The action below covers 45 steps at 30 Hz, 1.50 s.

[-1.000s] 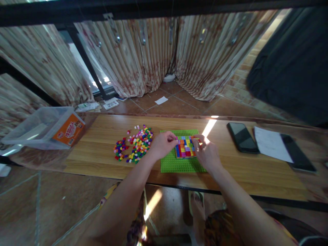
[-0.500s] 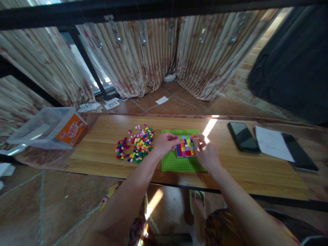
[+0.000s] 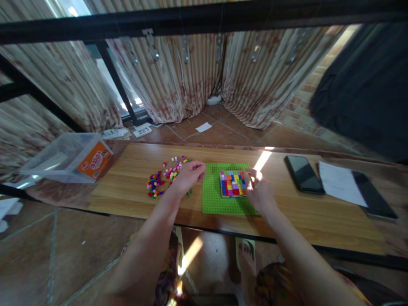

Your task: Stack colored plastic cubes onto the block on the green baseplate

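A low rectangular block of many-coloured toy bricks [image 3: 233, 185] sits on a green studded baseplate [image 3: 212, 205]. At the block's right end is my right hand [image 3: 260, 192], its thumb and fingers closed around the edge and hiding that side. My left hand [image 3: 188, 176] hovers between the baseplate and the loose bricks, apart from the block. Its fingers are bent and drawn together, and nothing shows in them. Beneath and beside it lies a pile of small loose bricks [image 3: 155, 183] in mixed colours, partly covered by the hand and forearm.
The wooden table [image 3: 127, 187] carries a black phone [image 3: 304, 174], a white paper sheet [image 3: 341, 182] and a dark flat device [image 3: 375, 196] on the right. A clear plastic bin [image 3: 60, 158] with an orange label stands at the left. Curtains [image 3: 178, 85] hang behind.
My left hand has left the block's far left corner and moved left toward the loose bricks. My right hand stays at the block's right end. The view has tilted slightly up.
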Motion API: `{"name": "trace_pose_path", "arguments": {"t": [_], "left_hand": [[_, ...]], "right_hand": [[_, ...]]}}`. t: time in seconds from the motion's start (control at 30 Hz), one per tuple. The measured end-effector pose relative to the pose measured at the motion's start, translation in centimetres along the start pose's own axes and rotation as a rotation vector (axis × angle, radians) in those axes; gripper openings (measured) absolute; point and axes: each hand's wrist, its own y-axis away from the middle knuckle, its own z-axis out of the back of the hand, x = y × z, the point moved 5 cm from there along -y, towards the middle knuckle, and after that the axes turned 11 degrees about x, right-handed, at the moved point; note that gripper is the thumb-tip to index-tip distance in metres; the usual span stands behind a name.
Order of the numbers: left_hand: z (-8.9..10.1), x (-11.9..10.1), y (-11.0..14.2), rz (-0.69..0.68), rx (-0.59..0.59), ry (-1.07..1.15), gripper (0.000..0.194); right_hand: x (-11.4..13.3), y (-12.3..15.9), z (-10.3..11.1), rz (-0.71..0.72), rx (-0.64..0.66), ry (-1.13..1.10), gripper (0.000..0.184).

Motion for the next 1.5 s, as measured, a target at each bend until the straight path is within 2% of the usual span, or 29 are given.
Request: {"name": "trace_pose_path", "arguments": {"t": [0.1, 0.17, 0.4, 0.57, 0.7, 0.87, 0.97, 1.03, 1.17, 1.23, 1.33, 1.5], "left_hand": [[2.0, -0.2, 0.1, -0.020, -0.039, -0.032, 0.010], [2.6, -0.2, 0.2, -0.025, -0.038, -0.068, 0.011], [1.5, -0.5, 0.6, -0.086, 0.061, -0.230, 0.014], [1.4, -0.5, 0.3, -0.126, 0.079, -0.294, 0.018], [1.7, -0.4, 0.4, -0.133, 0.066, -0.306, 0.020], [2.1, -0.4, 1.6, -0.212, -0.027, -0.336, 0.022], [2.6, -0.7, 3.8, -0.251, -0.051, -0.305, 0.026], [3.5, -0.7, 6.1, -0.249, -0.089, -0.304, 0.027], [6.4, 0.9, 12.2, -0.200, -0.273, -0.285, 0.026], [7.4, 2.2, 15.1, -0.170, -0.362, -0.294, 0.025], [7.3, 3.2, 18.2, -0.191, -0.404, -0.394, 0.022], [5.7, 2.8, 20.8, -0.260, -0.361, -0.560, 0.019]], "right_hand": [[0.0, -0.3, 0.4, 0.041, -0.016, -0.035, 0.045], [0.0, -0.6, 1.0, 0.072, -0.022, -0.080, 0.044], [-0.7, -1.3, 2.0, 0.065, -0.040, -0.215, 0.042], [-1.0, -1.5, 1.5, 0.054, -0.046, -0.145, 0.042], [-1.5, -1.7, 1.9, 0.050, -0.097, -0.103, 0.040], [-3.1, -1.2, 3.2, 0.069, -0.193, -0.187, 0.040], [-4.9, -0.2, 3.3, 0.043, -0.192, -0.215, 0.042], [-6.2, 0.7, 2.9, 0.049, -0.174, -0.212, 0.043], [-8.7, 3.0, 1.3, -0.021, -0.146, -0.140, 0.042], [-8.8, 4.2, 0.2, 0.030, -0.117, -0.069, 0.040], [-8.1, 6.0, -1.3, 0.134, -0.155, 0.025, 0.038], [-7.2, 7.9, -3.3, 0.265, -0.206, 0.169, 0.035]]}}
